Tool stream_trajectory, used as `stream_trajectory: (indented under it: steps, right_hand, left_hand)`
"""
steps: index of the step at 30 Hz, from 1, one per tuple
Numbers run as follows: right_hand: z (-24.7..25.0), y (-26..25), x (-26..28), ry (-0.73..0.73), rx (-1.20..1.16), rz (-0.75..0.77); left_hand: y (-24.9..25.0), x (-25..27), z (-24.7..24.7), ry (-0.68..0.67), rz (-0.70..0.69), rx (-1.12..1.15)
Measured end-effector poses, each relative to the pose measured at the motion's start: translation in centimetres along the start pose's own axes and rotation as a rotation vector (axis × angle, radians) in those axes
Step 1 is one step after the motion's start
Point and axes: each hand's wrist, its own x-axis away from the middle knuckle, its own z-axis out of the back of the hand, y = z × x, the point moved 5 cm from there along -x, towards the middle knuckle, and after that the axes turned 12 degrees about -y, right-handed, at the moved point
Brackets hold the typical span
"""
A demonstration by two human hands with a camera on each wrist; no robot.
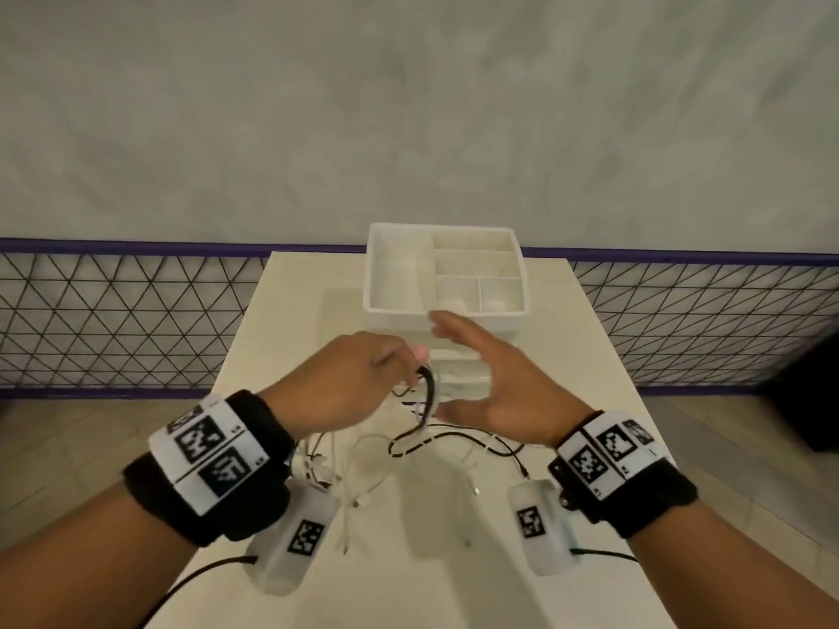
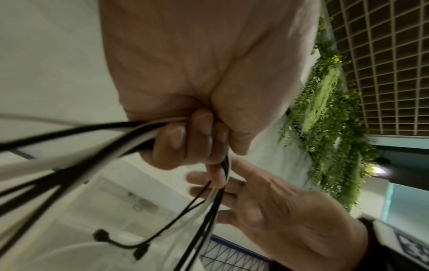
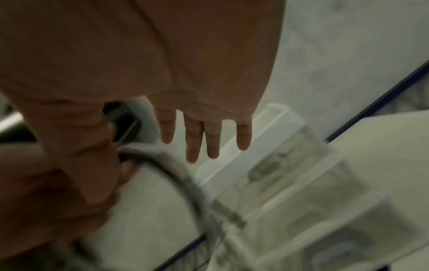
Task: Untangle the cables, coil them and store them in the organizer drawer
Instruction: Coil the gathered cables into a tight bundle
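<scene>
A tangle of black and white cables (image 1: 422,440) lies on the white table (image 1: 454,560) in front of me. My left hand (image 1: 363,379) is raised above it, its fingers (image 2: 183,141) curled round a bunch of black and white cables (image 2: 81,139) that hang down to the table. My right hand (image 1: 481,379) hovers just to the right of the bunch, fingers (image 3: 204,135) straight and spread, holding nothing. Behind both hands stands the white organizer (image 1: 447,313), its top tray divided into compartments, with its drawers (image 1: 458,374) partly hidden by my hands.
The table is narrow, with tiled floor on both sides. A black wire-mesh fence (image 1: 113,320) with a purple rail runs behind it below a grey wall. Loose white cable ends (image 1: 358,492) lie near my left wrist.
</scene>
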Motion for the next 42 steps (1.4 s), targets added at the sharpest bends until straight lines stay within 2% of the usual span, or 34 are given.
stream_trajectory:
  steps: [2, 5, 8, 11, 12, 14, 16, 18, 20, 22, 24, 26, 28, 29, 31, 32, 35, 36, 37, 38, 39, 41, 42]
  right_hand:
    - [-2.0, -1.8, -1.1, -0.038, -0.104, 0.058]
    - [-1.8, -1.0, -1.5, 0.107, -0.300, -0.008]
    - [0.2, 0.5, -0.6, 0.245, -0.485, -0.010]
    - [2.9, 2.1, 1.1, 0.290, -0.613, 0.004]
    - [3.7, 3.1, 1.7, 0.263, -0.580, -0.042]
    - [4.9, 5.7, 2.7, 0.132, -0.259, -0.225]
    - [5.5, 8.7, 3.5, -0.062, 0.189, -0.460]
    - [6.4, 10.4, 3.9, -0.099, 0.388, -0.618]
    - [8.2, 10.2, 3.5, 0.005, 0.449, -0.650]
    - [10.8, 8.9, 3.2, 0.177, 0.502, -0.631]
    - [13.6, 6.6, 3.4, 0.472, 0.523, -0.536]
    - [15.9, 4.8, 4.6, 0.782, 0.471, -0.369]
    - [16.8, 4.3, 5.7, 0.952, 0.386, -0.238]
    - [16.7, 4.8, 6.0, 0.969, 0.358, -0.217]
    - [14.8, 7.4, 6.0, 0.892, 0.342, -0.280]
    - [13.0, 9.4, 5.7, 0.778, 0.366, -0.361]
    - [5.2, 16.7, 5.5, 0.200, 0.382, -0.655]
    - [2.9, 18.0, 5.8, 0.040, 0.357, -0.708]
    - [1.5, 18.4, 6.0, -0.038, 0.338, -0.720]
    - [0.9, 17.7, 5.9, -0.034, 0.318, -0.680]
    - [0.8, 16.1, 5.5, 0.029, 0.283, -0.591]
    - [0.6, 11.6, 4.3, 0.160, 0.154, -0.348]
    - [0.1, 9.0, 3.5, 0.137, 0.087, -0.241]
  left_hand:
    - [1.0, -0.4, -0.7, -0.059, -0.093, -0.018]
    - [-0.3, -0.5, -0.9, -0.090, -0.111, -0.064]
    - [-5.1, -0.1, -2.5, -0.153, 0.005, 0.023]
    - [-10.5, 1.5, -4.1, -0.114, 0.170, 0.167]
    - [-12.1, 2.2, -4.2, -0.088, 0.231, 0.236]
    - [-14.3, 3.3, -3.9, -0.068, 0.308, 0.306]
    - [-14.9, 3.8, -3.0, -0.073, 0.322, 0.274]
    - [-13.4, 3.7, -2.0, -0.070, 0.291, 0.247]
    - [-10.7, 3.1, -1.2, -0.043, 0.229, 0.278]
    - [-7.3, 2.3, -0.5, -0.007, 0.139, 0.332]
    - [-4.4, 1.4, 0.1, 0.021, 0.030, 0.396]
    - [-2.3, 0.7, 0.6, 0.021, -0.065, 0.445]
    - [-1.2, 0.2, 0.8, 0.014, -0.107, 0.468]
    - [-1.0, 0.1, 0.8, 0.010, -0.110, 0.460]
    - [-1.4, -0.2, 0.3, -0.011, -0.085, 0.408]
    - [-2.0, -0.3, -0.2, -0.027, -0.057, 0.373]
    - [-4.7, -0.7, -2.7, -0.087, 0.053, 0.241]
    - [-5.5, -0.8, -3.7, -0.111, 0.088, 0.192]
    - [-6.0, -0.8, -4.6, -0.138, 0.119, 0.144]
    - [-6.4, -0.9, -5.4, -0.165, 0.147, 0.111]
    - [-6.6, -0.9, -6.1, -0.192, 0.170, 0.110]
    - [-6.0, -1.0, -6.9, -0.250, 0.178, 0.172]
    - [-5.4, -1.1, -7.1, -0.276, 0.159, 0.208]
